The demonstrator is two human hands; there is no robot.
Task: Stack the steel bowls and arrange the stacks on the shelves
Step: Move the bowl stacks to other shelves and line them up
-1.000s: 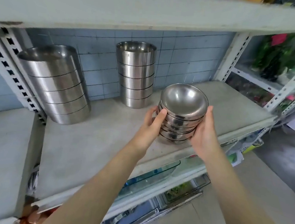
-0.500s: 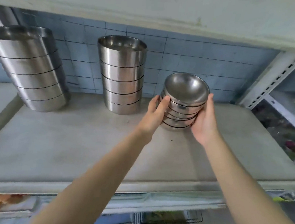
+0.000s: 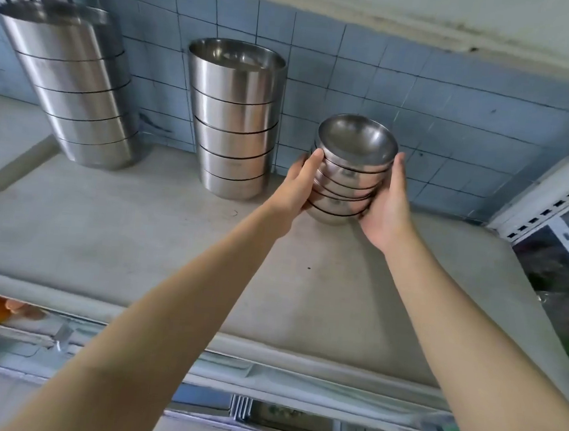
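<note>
Way off to the left of the left hand there's a tall stack of big steel bowls at the back of the shelf, looking a bit tilted in this wide view. Closer in, just left of that hand, a second stack of the same big bowls stands up against the tiled wall.

Then the left hand itself, fingers wrapped round the left side of the small stack, which is five or so little steel bowls nested open side up. The right hand is cupped on the opposite side with the thumb up near the top rim. So neither hand is loose; both are gripping that one stack, squeezed between the palms. It sits between the hands near the back of the shelf, with a gap to the second stack. The bottom bowl looks right at the shelf surface, but I honestly can't tell if it's touching or just above. Further right of the right hand is the slotted upright post of the rack.

My read is that this is the placing step, with the third stack going into the row. Next it needs to go down flat, maybe slide back in line with the other two. Then both hands should come off evenly, since nested steel is slippery and a lopsided let-go could tip the top bowls.
</note>
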